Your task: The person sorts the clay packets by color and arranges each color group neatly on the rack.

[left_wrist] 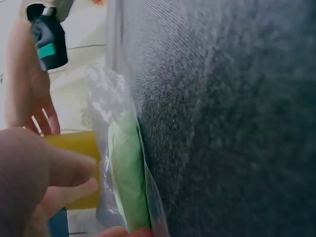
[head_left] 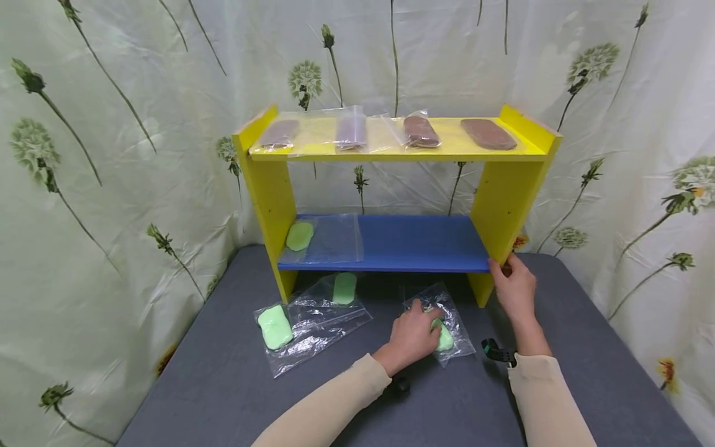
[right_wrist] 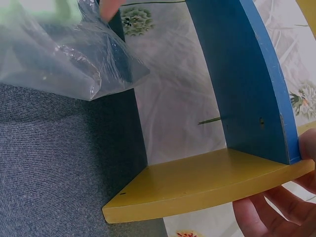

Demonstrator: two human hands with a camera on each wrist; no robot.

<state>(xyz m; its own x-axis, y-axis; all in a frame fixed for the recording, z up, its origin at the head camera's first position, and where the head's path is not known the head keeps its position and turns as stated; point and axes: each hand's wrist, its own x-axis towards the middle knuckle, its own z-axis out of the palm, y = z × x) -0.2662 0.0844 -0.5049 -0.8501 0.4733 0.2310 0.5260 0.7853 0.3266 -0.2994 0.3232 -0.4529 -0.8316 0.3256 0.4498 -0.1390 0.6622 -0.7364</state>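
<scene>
A light green rounded slab point(head_left: 445, 338) lies in a clear zip bag point(head_left: 460, 335) on the table, in front of the shelf's right end. Over it reaches my left hand point(head_left: 413, 332), fingers loosely bent. In the left wrist view, fingertips point(left_wrist: 126, 232) meet the edge of the green slab point(left_wrist: 127, 173), while the thumb stays off its top. My right hand point(head_left: 515, 288) grips the right side panel of a yellow and blue shelf unit point(head_left: 511, 198). In the right wrist view its thumb is by the blue board point(right_wrist: 247, 79) and its fingers are behind the yellow panel point(right_wrist: 197, 182).
More green slabs point(head_left: 275, 327) lie with clear bags at the shelf's front left; another green slab point(head_left: 300, 236) is on the blue shelf point(head_left: 419, 242). Along the yellow top board point(head_left: 385, 155) are purple and brown slabs point(head_left: 488, 134), several bagged. Flowered cloth point(head_left: 139, 186) hangs behind the table.
</scene>
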